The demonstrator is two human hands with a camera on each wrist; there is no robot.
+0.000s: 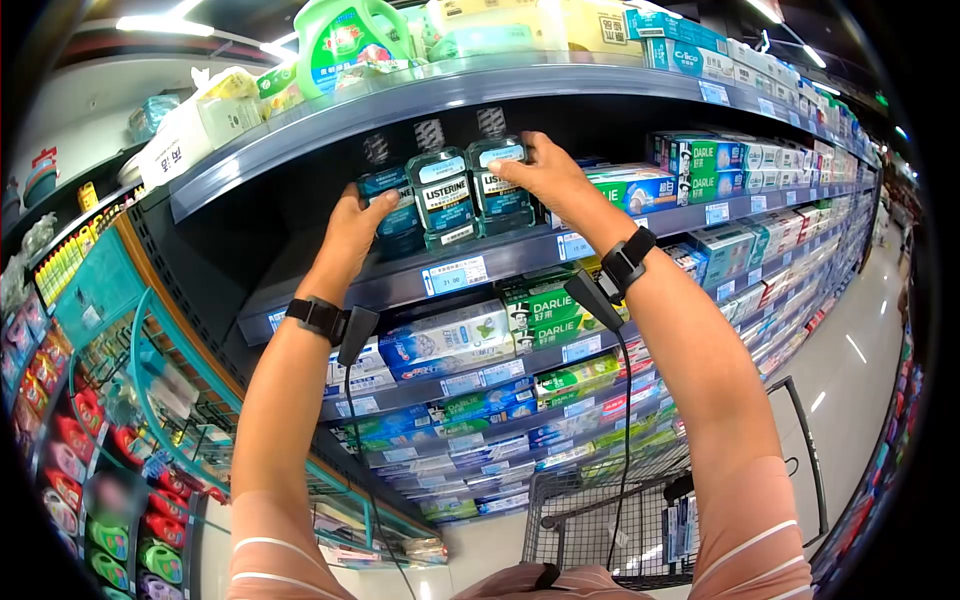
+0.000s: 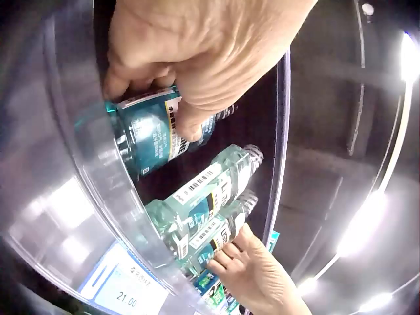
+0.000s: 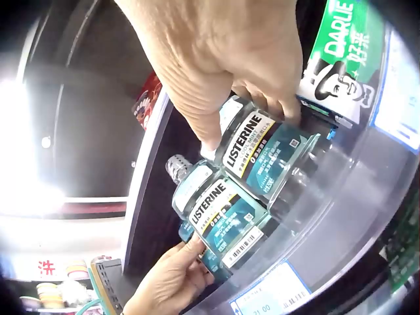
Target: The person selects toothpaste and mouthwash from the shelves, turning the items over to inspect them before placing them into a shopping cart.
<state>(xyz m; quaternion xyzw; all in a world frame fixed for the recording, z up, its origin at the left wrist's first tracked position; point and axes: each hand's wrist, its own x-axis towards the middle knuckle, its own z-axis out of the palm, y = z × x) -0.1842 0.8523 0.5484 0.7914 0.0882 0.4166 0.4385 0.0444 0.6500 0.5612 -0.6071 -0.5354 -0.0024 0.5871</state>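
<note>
Three Listerine bottles with clear ribbed caps stand side by side at the front of a dark shelf. Around the left bottle [image 1: 398, 212] curl the thumb and fingers of my left hand [image 1: 348, 232], also seen in the left wrist view gripping that bottle [image 2: 154, 128]. The middle bottle [image 1: 444, 195] has no hand on it. My right hand [image 1: 565, 180] grips the right bottle [image 1: 500, 185], thumb on its front near the top and fingers round its far side. In the right wrist view the right bottle [image 3: 262, 151] is close beside the middle one [image 3: 220, 213].
Toothpaste boxes [image 1: 640, 190] stand right of the bottles, with more boxes [image 1: 450, 340] on the shelves below. A price tag [image 1: 455, 275] is on the shelf edge. Detergent [image 1: 345, 45] sits above. A wire cart [image 1: 600, 520] stands below; a teal rack [image 1: 110, 290] is at left.
</note>
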